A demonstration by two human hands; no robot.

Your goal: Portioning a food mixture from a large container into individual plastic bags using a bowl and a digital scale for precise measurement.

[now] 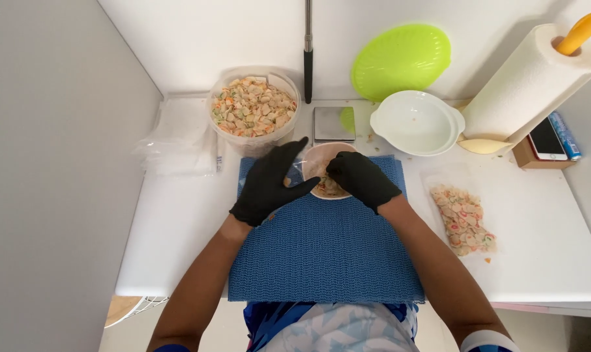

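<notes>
Holding pasta bowl (pixel 323 171), pasta tub (pixel 253 107) behind — full

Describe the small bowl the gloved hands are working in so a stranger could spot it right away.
Start at the blue mat in the middle of the white table. At its far edge sits a small pale bowl of mixed-colour pasta shells, between the left hand and right hand. Unlike the big tub behind, it is shallow and nearly covered by black gloves.

Blk gloves on hands (pixel 315 182); blue ribbed mat (pixel 325 254); lime lid (pixel 401 60).
</notes>
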